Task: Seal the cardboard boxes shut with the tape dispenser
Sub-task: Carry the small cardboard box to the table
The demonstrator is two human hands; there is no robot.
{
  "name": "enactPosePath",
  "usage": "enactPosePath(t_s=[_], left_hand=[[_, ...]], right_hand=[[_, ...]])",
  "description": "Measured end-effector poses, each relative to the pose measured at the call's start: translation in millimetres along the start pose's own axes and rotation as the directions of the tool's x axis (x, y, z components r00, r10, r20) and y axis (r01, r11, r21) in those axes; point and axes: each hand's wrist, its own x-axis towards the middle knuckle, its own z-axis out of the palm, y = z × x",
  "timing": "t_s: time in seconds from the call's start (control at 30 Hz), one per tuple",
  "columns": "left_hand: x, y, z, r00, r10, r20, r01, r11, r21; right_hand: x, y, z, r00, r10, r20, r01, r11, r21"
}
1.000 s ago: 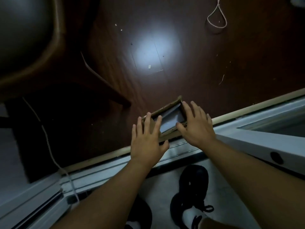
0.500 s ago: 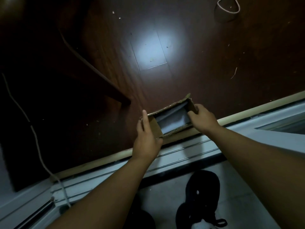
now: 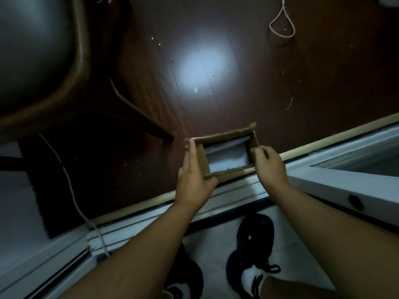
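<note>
L hand (image 3: 194, 180) and R hand (image 3: 269, 167) hold small cardboard box (image 3: 224, 156) by its ends above dark floor (image 3: 280, 87), fingers curled on walls. Box open, pale liner inside. Prep step; next: close flaps, fetch dispenser (not in view).

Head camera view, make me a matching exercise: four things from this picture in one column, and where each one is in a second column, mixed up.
Things:
1. cardboard box
2. white cord loop
3. black shoe
4. chair leg

Places:
A. top right, on the dark floor
B. between the two hands
C. bottom, on the pale floor
D. left of the box

Pairs: 1-B, 2-A, 3-C, 4-D
</note>
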Motion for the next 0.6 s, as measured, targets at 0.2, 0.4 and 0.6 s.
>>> enactPosePath(t_s=[0.2, 0.4, 0.6], left_hand=[[-44.6, 81.8, -70.7, 0.994, 0.096, -0.051, -0.091, 0.990, 0.104], [-93.9, 174.7, -180.6, 0.983, 0.128, -0.131, -0.113, 0.987, 0.116], [-147.1, 257.0, -302.0, 0.962, 0.175, -0.211, -0.152, 0.981, 0.123]], right_hand=[[-78.9, -69.9, -54.3, 0.997, -0.080, -0.025, 0.082, 0.989, 0.121], [-165.3, -173.2, -122.6, 0.938, -0.313, 0.147, 0.286, 0.942, 0.178], [-247.2, -281.9, -177.0, 0.838, -0.499, 0.219, 0.499, 0.864, 0.060]])
